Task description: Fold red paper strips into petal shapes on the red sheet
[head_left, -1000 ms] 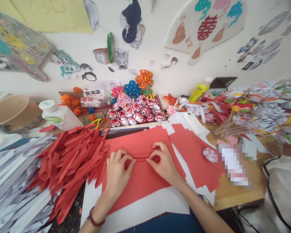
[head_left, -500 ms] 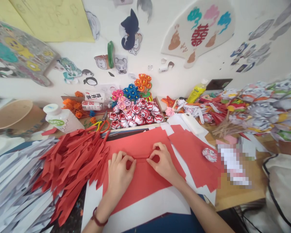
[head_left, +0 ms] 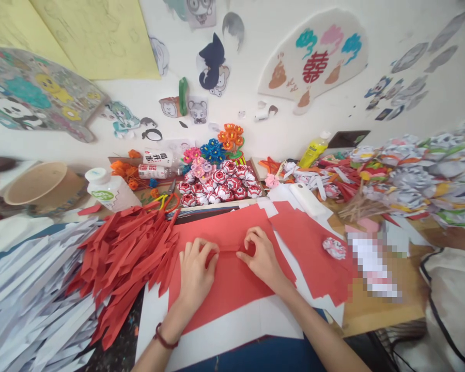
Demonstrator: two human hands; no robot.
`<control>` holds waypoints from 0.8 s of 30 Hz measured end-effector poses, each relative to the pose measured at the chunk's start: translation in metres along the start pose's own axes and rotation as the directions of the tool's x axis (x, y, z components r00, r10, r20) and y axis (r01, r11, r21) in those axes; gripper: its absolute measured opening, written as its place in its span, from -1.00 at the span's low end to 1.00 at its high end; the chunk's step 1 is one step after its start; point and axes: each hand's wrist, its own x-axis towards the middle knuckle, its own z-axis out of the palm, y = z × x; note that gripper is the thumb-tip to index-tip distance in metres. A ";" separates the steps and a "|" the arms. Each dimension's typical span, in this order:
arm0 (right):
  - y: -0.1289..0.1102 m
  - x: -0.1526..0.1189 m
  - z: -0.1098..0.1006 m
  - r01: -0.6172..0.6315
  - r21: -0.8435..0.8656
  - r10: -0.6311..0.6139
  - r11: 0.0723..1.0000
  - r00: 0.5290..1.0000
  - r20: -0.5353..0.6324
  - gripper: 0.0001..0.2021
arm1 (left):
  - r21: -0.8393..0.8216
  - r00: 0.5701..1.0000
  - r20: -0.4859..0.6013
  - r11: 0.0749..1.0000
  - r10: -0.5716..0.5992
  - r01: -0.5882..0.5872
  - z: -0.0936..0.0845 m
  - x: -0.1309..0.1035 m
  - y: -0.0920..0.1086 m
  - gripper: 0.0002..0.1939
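A narrow folded red paper strip (head_left: 229, 247) stretches between my two hands, level above a large red paper sheet (head_left: 220, 299). Its left end is pinched between thumb and forefinger of my left hand (head_left: 196, 271), which has a dark red band on the wrist. My right hand (head_left: 261, 261) pinches the other end the same way, its remaining fingers curled. White paper (head_left: 236, 330) shows under the red sheet's near edge. Just left of my left hand lies a heap of folded red strips (head_left: 120, 253).
White folded strips (head_left: 31, 294) cover the left. Red-and-white paper flowers (head_left: 225, 181) fill a box behind, near scissors (head_left: 168, 199) and a white bottle (head_left: 108, 188). More red sheets (head_left: 306, 243) lie to the right, bearing a single paper flower (head_left: 334, 248). Bouquets (head_left: 414, 175) sit far right.
The strip looks wider and flatter between my fingers than before. My hands have barely moved and still pinch both ends. The whole view has shifted slightly.
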 end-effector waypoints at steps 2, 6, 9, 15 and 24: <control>0.001 0.000 0.000 -0.001 0.002 0.001 1.000 1.000 -0.002 -0.69 | 0.025 0.996 0.021 0.996 0.091 -0.091 0.000 0.000 0.000 -0.65; 0.001 0.001 0.001 -0.007 0.016 0.007 1.000 1.000 0.003 -0.69 | 0.102 0.971 0.092 0.968 0.220 -0.229 0.000 0.000 0.000 -0.39; 0.000 0.001 0.000 -0.007 0.025 0.007 1.000 1.000 0.004 -0.69 | 0.159 0.966 0.108 0.955 0.237 -0.252 -0.003 0.000 0.000 -0.37; -0.001 0.000 -0.001 -0.006 0.034 0.006 0.999 1.000 -0.001 -0.70 | 0.246 0.971 0.082 0.940 0.223 -0.237 -0.011 -0.003 -0.010 -0.42; -0.001 0.000 -0.002 0.002 0.034 -0.001 0.999 1.000 -0.011 -0.72 | 0.277 0.978 0.013 0.939 0.206 -0.202 -0.013 -0.008 -0.022 -0.50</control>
